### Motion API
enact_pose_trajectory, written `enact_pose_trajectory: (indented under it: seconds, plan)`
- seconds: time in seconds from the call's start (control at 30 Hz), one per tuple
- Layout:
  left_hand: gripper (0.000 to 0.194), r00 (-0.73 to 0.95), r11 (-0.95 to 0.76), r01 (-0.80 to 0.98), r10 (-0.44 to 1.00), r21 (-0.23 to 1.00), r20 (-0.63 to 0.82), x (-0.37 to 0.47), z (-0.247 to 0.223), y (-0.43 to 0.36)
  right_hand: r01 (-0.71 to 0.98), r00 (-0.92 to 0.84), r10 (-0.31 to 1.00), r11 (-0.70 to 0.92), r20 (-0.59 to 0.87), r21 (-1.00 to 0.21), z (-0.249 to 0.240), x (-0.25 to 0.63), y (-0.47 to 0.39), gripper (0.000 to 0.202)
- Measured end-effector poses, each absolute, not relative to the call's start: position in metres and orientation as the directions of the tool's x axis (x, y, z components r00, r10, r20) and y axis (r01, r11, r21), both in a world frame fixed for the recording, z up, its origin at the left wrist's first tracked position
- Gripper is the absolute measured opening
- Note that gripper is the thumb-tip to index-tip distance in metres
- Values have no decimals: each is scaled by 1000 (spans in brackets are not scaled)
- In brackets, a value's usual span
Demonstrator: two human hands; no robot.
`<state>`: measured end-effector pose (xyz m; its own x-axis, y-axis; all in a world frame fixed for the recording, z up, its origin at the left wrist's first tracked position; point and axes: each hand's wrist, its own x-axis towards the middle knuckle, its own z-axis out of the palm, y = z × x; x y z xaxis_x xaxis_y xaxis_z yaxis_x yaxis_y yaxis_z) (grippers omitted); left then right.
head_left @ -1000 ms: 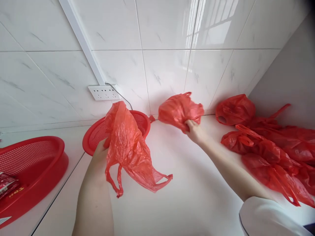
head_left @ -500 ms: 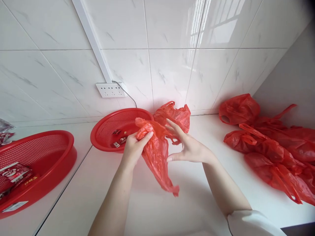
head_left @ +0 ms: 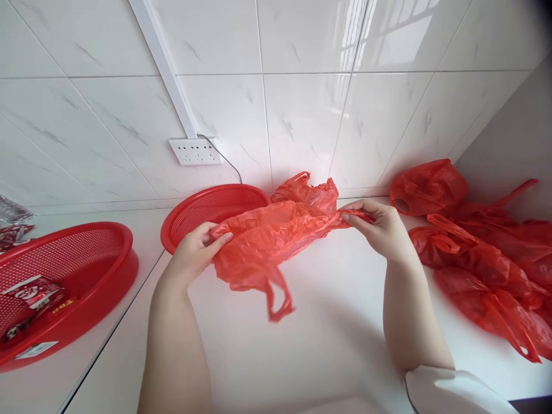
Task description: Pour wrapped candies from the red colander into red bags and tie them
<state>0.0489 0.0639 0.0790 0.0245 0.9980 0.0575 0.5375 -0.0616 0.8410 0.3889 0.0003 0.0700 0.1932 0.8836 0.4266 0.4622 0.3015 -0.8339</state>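
Observation:
A thin red plastic bag (head_left: pixel 267 236) is stretched sideways between my two hands above the white tabletop. My left hand (head_left: pixel 196 250) pinches its left end between thumb and fingers. At the other end my right hand (head_left: pixel 375 224) grips a gathered, twisted part of the bag. One loop handle of the bag dangles toward me. Behind it, the round red plastic basket (head_left: pixel 190 215) is partly covered, and its contents are hidden. Another crumpled red plastic bag (head_left: pixel 319 192) stands against the wall, just beyond the held one.
On the left sits a larger red basket (head_left: pixel 116 247) holding several packaged snacks (head_left: pixel 34 292). Silvery and red packets (head_left: pixel 12 224) lie behind it. Several red plastic bags (head_left: pixel 487 264) are heaped on the right. A power socket strip (head_left: pixel 196 151) with a cable is on the tiled wall.
My right hand has closed on the bag and moved right, while my left hand has moved left. The bag, bunched and hanging before, is now spread out sideways.

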Motion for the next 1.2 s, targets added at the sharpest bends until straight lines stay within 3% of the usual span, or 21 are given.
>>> enact_pose_trajectory:
  seconds: [0.13,0.23,0.27,0.37,0.43,0.5,0.6,0.7,0.77,0.87,1.0,1.1,1.2]
  plan:
    - [27,50,-354,683,895,639,442,69,93,35,343,138,877,395,461,-853,72,373,-6,20]
    - [23,182,-623,684,650,380,738,93,98,0,267,166,897,360,411,-894,74,358,-13,22]
    - [24,279,-699,654,580,291,765,100,98,-12,253,183,904,337,387,-907,75,354,-15,24]
    - [24,635,-879,436,453,194,626,117,94,-42,245,194,917,298,347,-923,79,346,-26,23]
    - [27,759,-924,341,378,172,530,124,89,-52,269,168,921,301,353,-915,81,345,-33,19]
    - [33,808,-920,372,386,124,445,130,83,-55,299,125,924,312,361,-902,82,345,-40,15]
    - [45,769,-788,608,615,97,173,138,74,-47,302,-19,947,312,322,-901,83,346,-50,16]
    - [35,597,-593,802,798,71,-78,144,62,-30,282,-195,951,287,238,-916,85,351,-59,24]
    - [30,523,-522,852,845,37,-109,144,52,-16,309,-176,954,289,244,-906,87,360,-62,28]
    - [30,384,-397,913,914,-89,-133,134,36,5,476,42,942,273,332,-836,89,382,-60,28]
    - [25,438,-458,881,884,-121,-162,121,25,14,809,160,868,158,471,-566,90,395,-56,16]
    - [39,443,-469,865,881,-177,-167,121,24,9,873,24,759,301,650,-384,89,369,-65,14]
    - [48,494,-522,828,852,-207,-174,126,29,0,743,-307,784,551,539,-379,75,328,-70,23]
